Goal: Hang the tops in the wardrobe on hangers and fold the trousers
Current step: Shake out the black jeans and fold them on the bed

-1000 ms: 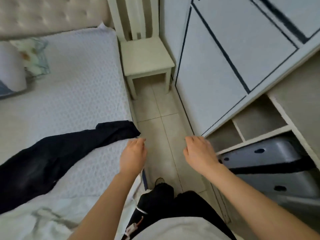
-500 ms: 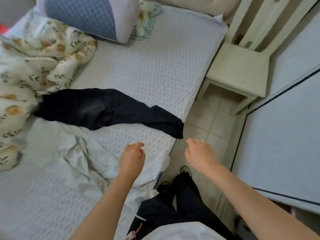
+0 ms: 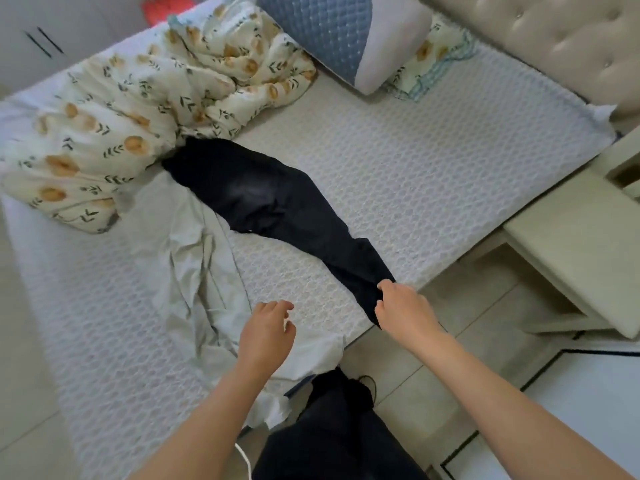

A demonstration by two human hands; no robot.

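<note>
Two hands: both were over the near edge of the bed (image 3: 433, 168).
Right hand (image 3: 405, 311): fingers and thumb curled round the near end of the trousers (image 3: 263, 199).
Left hand (image 3: 266, 336): hovered just left of it, fingers loosely curled, holding nothing.
Trousers: black, stretched diagonally from the quilt (image 3: 138, 109) at far left to the bed's near edge.
Pale garment (image 3: 194, 265): crumpled, left of the trousers, touching them.
Chair (image 3: 581, 244): right of the bed.
</note>
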